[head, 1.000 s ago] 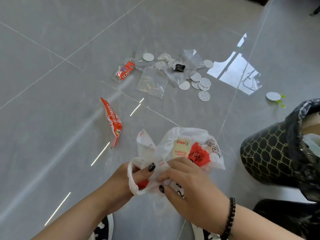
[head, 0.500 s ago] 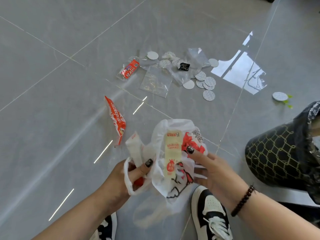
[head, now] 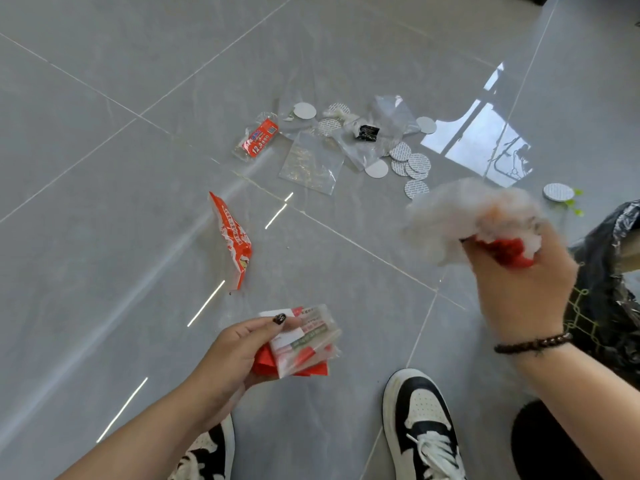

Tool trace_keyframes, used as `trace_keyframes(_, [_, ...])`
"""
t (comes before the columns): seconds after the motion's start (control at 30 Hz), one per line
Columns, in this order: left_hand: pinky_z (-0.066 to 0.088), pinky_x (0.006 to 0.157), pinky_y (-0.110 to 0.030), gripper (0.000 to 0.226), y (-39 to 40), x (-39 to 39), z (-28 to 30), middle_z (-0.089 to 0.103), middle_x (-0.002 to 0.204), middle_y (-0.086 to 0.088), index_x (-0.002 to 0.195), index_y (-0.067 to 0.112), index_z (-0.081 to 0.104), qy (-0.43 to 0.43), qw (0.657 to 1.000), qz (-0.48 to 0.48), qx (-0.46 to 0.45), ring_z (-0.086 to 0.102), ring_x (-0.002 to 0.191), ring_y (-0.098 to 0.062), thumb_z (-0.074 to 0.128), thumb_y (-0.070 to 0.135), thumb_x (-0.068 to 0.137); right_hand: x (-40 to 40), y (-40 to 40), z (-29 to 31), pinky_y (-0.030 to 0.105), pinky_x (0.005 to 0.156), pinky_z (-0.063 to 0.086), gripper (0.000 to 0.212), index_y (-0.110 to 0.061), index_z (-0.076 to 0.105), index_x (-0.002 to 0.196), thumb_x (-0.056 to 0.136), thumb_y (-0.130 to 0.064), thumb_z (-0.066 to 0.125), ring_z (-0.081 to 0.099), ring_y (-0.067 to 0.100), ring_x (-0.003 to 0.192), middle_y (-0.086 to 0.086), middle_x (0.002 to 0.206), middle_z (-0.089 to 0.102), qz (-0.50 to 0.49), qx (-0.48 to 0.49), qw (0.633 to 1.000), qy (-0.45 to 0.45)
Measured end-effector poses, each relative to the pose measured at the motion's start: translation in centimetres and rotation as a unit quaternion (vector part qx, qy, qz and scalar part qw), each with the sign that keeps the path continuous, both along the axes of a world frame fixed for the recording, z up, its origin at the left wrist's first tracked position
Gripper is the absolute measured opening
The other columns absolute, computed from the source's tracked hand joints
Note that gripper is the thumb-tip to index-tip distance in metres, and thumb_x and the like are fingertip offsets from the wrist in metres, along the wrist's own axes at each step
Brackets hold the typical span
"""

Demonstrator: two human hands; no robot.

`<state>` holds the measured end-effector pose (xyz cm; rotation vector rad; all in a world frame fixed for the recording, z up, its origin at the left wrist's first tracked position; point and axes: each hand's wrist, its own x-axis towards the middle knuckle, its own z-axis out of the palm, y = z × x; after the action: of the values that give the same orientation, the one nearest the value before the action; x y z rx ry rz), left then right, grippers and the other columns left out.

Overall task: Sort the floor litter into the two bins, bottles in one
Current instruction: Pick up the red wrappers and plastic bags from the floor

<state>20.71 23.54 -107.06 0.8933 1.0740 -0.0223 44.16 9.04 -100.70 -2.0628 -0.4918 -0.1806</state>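
Since half a second ago my right hand [head: 519,271] has swung the crumpled white bag [head: 464,220] away from my left hand, toward the black-lined bin [head: 616,258] at 3 o'clock, just beside it. I keep its fingers clenched on the bag; my left hand [head: 239,348] pinches flat wrappers [head: 304,344] at 6 o'clock.

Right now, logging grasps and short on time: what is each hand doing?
Left hand: holds a stack of flat wrappers.
Right hand: grips the crumpled white plastic bag, blurred by motion.
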Motion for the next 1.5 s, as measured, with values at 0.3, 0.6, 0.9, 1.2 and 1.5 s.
trace_keyframes(0.3, [0.047, 0.098, -0.048, 0.046, -1.5, 1.9, 2.0, 0.069, 0.116, -0.018, 0.117, 0.012, 0.070, -0.097, 0.981, -0.011, -0.166, 0.064, 0.111, -0.036, 0.063, 0.045, 0.085, -9.2, -1.0, -3.9, 0.057, 0.112, 0.021, 0.031, -0.026, 0.069, 0.095, 0.067, -0.026, 0.081, 0.021, 0.034, 0.144, 0.006, 0.141, 0.046, 0.434, -0.150, 0.885, -0.078])
trace_keyframes(0.6, [0.057, 0.070, -0.035, 0.022, -2.1, 2.3, 1.3, 0.075, 0.096, -0.013, 0.093, 0.018, 0.077, -0.108, 0.992, -0.056, 0.027, 0.072, 0.088, -0.029, 0.066, 0.019, 0.075, -8.8, -0.3, -2.9, 0.046, 0.108, 0.027, 0.016, -0.027, 0.069, 0.083, 0.078, -0.041, 0.062, 0.027, 0.015, 0.139, -0.005, 0.141, 0.042, 0.306, -0.125, 0.944, 0.005])
trace_keyframes(0.9, [0.059, 0.071, -0.038, 0.036, -3.5, 3.0, 2.3, 0.074, 0.101, -0.011, 0.106, 0.016, 0.070, -0.118, 0.989, -0.088, 0.022, 0.072, 0.093, -0.028, 0.071, 0.030, 0.073, -6.8, -0.7, -3.1, 0.038, 0.093, 0.044, 0.021, -0.016, 0.073, 0.095, 0.079, -0.012, 0.060, 0.054, 0.023, 0.115, 0.007, 0.121, 0.060, 0.381, -0.156, 0.894, -0.175])
trace_keyframes(1.2, [0.055, 0.070, -0.023, 0.033, -2.1, 2.1, 2.4, 0.075, 0.095, -0.004, 0.095, 0.025, 0.077, -0.179, 0.970, -0.140, 0.087, 0.071, 0.088, -0.017, 0.066, 0.041, 0.070, -7.6, -1.0, -2.9, 0.044, 0.108, 0.022, 0.035, -0.027, 0.068, 0.106, 0.072, -0.035, 0.063, 0.041, 0.013, 0.134, -0.012, 0.126, 0.058, 0.399, -0.263, 0.876, -0.071])
trace_keyframes(1.5, [0.054, 0.093, -0.039, 0.061, -1.9, 2.1, 1.6, 0.071, 0.110, -0.002, 0.107, 0.033, 0.068, -0.184, 0.955, -0.189, 0.132, 0.066, 0.106, -0.022, 0.078, 0.068, 0.058, -7.3, 0.0, -0.9, 0.024, 0.076, 0.033, 0.009, -0.020, 0.056, 0.079, 0.080, -0.019, 0.047, 0.045, 0.004, 0.079, -0.016, 0.082, 0.047, 0.467, -0.218, 0.853, 0.081])
